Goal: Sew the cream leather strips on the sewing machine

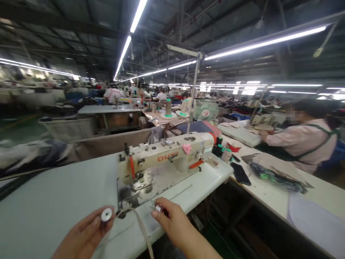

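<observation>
My left hand (88,232) pinches a small round metal bobbin (106,214) between thumb and fingers, its flat face with the centre hole toward me. In my right hand (175,220) is a small shiny metal piece, apparently a bobbin case (158,208), gripped between thumb and forefinger and partly hidden by them. Both hands are raised over the front edge of the pale sewing table (67,187). Just beyond them stands a cream industrial sewing machine (167,154). A narrow beige strip (141,226) hangs over the table edge between my hands.
On the side table at right lie a dark phone (240,174), thread spools (226,154), a red dish (233,146) and a plastic-wrapped bundle (277,177). A person (307,140) sits at another machine there. Behind my machine are a fabric bin (113,144) and a fan (206,110).
</observation>
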Motion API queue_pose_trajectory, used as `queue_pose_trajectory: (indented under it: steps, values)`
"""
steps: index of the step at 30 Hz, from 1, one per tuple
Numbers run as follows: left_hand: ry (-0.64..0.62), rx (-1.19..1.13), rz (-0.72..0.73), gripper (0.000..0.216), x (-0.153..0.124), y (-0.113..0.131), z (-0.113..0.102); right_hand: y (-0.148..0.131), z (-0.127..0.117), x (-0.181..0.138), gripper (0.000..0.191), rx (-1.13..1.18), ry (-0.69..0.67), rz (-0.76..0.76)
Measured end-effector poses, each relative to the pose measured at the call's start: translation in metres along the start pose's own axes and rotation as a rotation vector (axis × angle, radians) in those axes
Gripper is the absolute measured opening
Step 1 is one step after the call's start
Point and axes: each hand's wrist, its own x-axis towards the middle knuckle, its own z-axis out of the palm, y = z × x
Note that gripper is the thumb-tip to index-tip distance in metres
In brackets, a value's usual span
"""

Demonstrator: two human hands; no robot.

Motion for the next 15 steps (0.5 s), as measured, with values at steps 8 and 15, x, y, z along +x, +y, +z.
queue_pose_trajectory:
  steps: [8, 15]
  values:
    - [-0.331, -0.192, 0.274, 0.035, -0.013, 0.052, 0.031, -0.038, 0.030, 0.017, 0.033, -0.186, -0.126, -0.036]
    - [-0.373, -0.197, 0.300, 0.034, -0.024, 0.055, 0.029, -0.044, 0.042, 0.020, 0.033, -0.171, -0.152, -0.058]
